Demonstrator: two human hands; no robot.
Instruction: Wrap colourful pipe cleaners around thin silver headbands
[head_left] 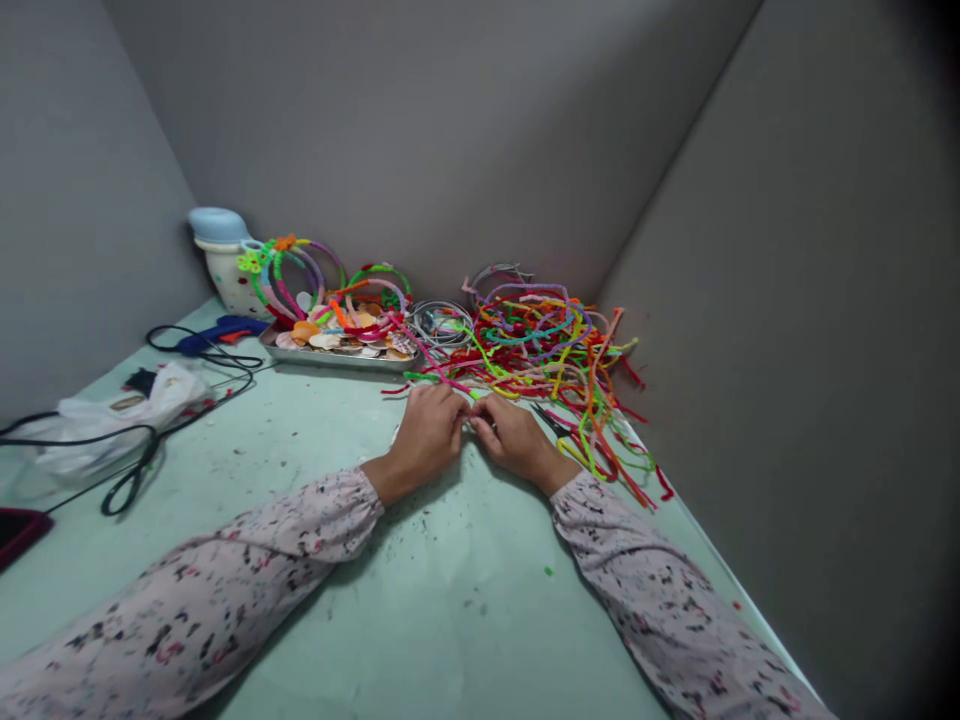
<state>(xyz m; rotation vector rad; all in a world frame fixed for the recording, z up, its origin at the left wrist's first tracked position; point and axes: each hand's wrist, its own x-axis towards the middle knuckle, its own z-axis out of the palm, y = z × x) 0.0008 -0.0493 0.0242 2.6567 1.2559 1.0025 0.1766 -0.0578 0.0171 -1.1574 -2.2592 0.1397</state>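
Observation:
Over the middle of the pale green table (450, 600), my left hand (429, 432) and my right hand (517, 438) meet at the fingertips, both pinched closed. Between them a bit of bright green and pink fuzzy stem shows; the rest of what they grip is too small to make out. Just behind the fingers and to the right spreads a tangled pile of colourful fuzzy stems (532, 335). Scissors (555, 424) with dark blades lie right beside my right hand, partly under stems.
A metal tray (345, 360) of shells and discs holds fuzzy-covered hoops. Behind it stands a white bottle (231, 280) with a blue cap. At left lie a blue tool (217, 335), a black cable (154, 440), a plastic bag (97, 430) and a dark red-edged object (21, 535). Grey walls enclose the table.

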